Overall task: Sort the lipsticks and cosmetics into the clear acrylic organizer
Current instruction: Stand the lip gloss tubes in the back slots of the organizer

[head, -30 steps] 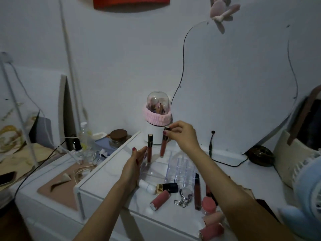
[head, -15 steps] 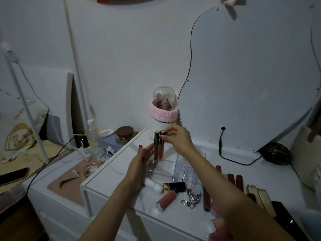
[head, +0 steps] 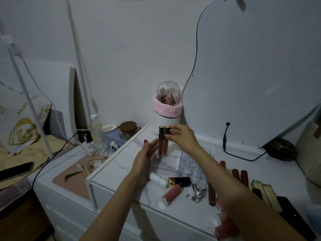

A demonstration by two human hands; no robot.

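Right hand (head: 180, 139) fingers pinch right lip gloss tube (head: 166, 136) cap; left hand (head: 145, 160) fingers straight, against organizer (head: 191, 162) side.

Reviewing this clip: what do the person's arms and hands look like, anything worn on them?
Both forearms are bare, with no sleeves in view. The left hand and right hand have dark red polished nails. No rings, watch, bracelets or gloves are visible in this dim picture.

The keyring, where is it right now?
In the head view, the keyring lies on the white tabletop, between the pink lipstick and a dark tube.
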